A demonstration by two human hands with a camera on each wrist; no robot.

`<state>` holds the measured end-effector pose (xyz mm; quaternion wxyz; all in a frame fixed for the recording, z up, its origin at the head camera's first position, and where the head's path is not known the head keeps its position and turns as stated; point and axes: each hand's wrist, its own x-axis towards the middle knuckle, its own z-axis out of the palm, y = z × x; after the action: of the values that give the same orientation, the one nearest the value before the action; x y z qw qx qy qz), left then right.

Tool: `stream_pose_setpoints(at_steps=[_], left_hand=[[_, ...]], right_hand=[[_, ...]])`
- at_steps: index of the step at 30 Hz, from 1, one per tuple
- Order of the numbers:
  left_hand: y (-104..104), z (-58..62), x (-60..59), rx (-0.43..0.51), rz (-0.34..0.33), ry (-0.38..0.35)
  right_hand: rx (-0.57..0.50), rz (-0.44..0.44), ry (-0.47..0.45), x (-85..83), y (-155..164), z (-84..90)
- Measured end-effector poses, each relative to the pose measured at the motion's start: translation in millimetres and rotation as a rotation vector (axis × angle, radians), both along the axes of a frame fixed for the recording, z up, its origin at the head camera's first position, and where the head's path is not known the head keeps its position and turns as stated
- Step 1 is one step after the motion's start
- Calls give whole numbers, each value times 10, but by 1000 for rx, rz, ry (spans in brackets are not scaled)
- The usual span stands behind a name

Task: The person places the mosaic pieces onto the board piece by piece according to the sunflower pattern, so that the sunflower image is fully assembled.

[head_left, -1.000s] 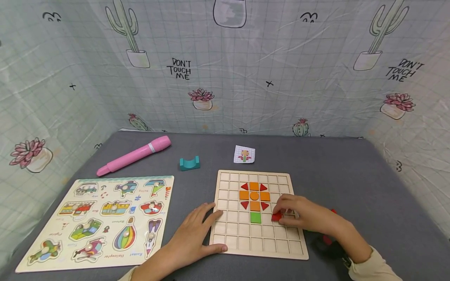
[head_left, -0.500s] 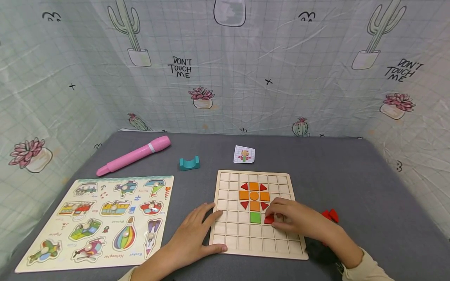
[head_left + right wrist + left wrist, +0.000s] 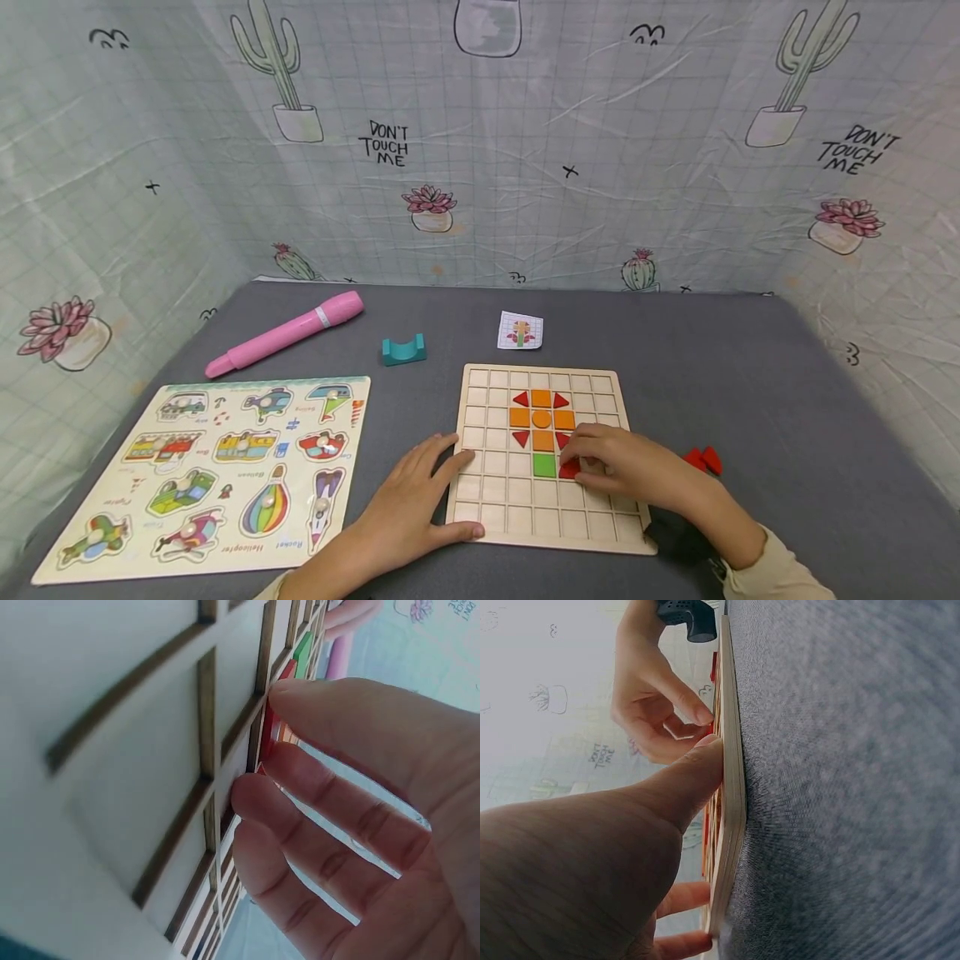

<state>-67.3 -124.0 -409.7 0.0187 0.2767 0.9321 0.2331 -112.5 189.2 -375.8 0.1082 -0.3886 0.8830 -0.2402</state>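
Observation:
A wooden grid board (image 3: 480, 433) lies on the grey table and holds a flower of orange squares (image 3: 542, 418), red triangles and a green square (image 3: 544, 465). My right hand (image 3: 600, 462) pinches a red triangle piece (image 3: 568, 469) down on the board, just right of the green square. In the right wrist view the fingertips (image 3: 300, 761) meet the red piece (image 3: 270, 727) at a grid cell. My left hand (image 3: 420, 496) rests flat on the board's front left corner, with fingers straight and the thumb (image 3: 682, 787) on the board's edge (image 3: 731, 787).
Loose red pieces (image 3: 703, 460) lie on the table right of the board. A small pattern card (image 3: 521, 330), a teal arch block (image 3: 403, 349) and a pink pen (image 3: 285, 333) lie behind it. A vehicle peg puzzle (image 3: 210, 471) sits at the left.
My right hand has slid the red triangle leftward across the board until it sits beside the green square. The left hand has stayed in place.

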Motion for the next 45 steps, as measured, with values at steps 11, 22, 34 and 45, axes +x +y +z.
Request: stream_pose_setpoints(at_steps=[11,22,34,45], left_hand=[[2,-11,2,5,0,-12],[-4,-8,4,10,7,-6],[2,-2,-7,7,1,-12],[-10,-15,-1,-8,1,19]], right_hand=[[-55,69,-27,-39,77,8],[-110,28,-49,-117,428,131],[-90,3,-81,-185,781,111],[-34,-75,-197,-193,833,58]])
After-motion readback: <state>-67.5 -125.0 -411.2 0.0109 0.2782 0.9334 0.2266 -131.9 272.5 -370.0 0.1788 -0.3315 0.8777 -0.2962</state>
